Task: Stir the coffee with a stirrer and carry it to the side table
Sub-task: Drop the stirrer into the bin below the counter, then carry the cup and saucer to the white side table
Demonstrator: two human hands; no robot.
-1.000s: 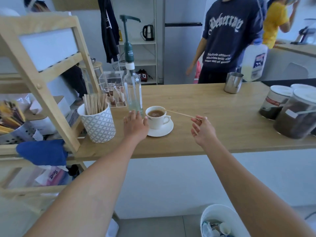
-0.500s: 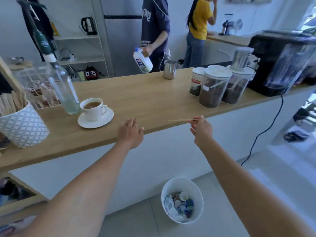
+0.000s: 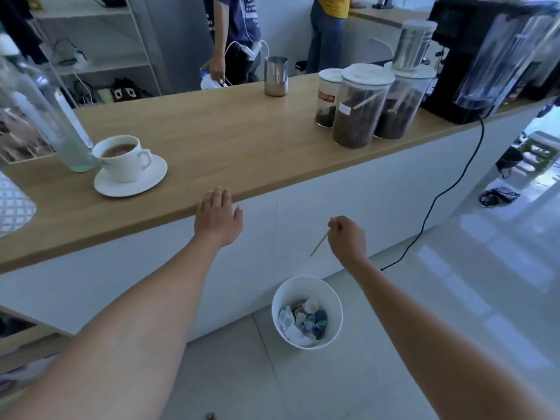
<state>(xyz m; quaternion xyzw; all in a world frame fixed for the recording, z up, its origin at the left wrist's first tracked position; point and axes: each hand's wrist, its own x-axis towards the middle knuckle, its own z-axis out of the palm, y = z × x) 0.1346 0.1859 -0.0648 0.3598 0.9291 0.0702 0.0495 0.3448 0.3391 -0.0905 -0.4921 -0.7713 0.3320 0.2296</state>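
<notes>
A white cup of coffee (image 3: 124, 159) stands on its white saucer (image 3: 151, 180) at the left of the wooden counter (image 3: 230, 137). My right hand (image 3: 348, 237) pinches a thin wooden stirrer (image 3: 318, 244) in front of the counter's white face; the stick points down and to the left, above a white bin (image 3: 306, 310) on the floor. My left hand (image 3: 218, 216) is spread with nothing in it, its fingertips at the counter's front edge, well to the right of the cup.
A clear pump bottle (image 3: 45, 116) stands just left of the cup. Three jars of coffee (image 3: 360, 107), a steel jug (image 3: 275, 75) and a black coffee machine (image 3: 491, 56) with a trailing cable occupy the counter's right. Two people stand behind the counter.
My right hand has carried the stirrer away from the cup, down off the counter to above the bin. My left hand has drawn back to the counter's edge. My view has swung right and down.
</notes>
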